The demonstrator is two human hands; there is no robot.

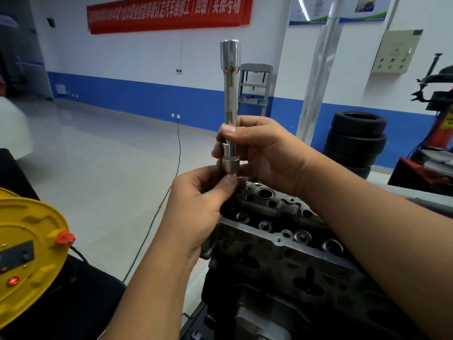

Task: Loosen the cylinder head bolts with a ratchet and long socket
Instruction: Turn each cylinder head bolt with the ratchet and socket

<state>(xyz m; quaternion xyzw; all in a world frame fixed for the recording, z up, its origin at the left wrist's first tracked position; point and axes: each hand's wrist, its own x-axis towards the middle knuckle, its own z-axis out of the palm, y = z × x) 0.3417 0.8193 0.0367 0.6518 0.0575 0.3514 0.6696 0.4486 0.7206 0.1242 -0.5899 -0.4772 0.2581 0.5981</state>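
Polished steel, the long socket is standing upright above the cylinder head. The right hand is gripping its shaft while the left hand is pinching its lower end. It looks rigid, heavy and slippery, so the knurled middle is likely offering the surest hold.

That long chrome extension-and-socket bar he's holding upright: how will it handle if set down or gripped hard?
The long socket bar looks like solid polished steel, so probably rigid and heavy for its size. Its round shaft would likely roll if laid flat. The smooth chrome may slip, though the right hand grips near a knurled band, while the left hand pinches the lower end.
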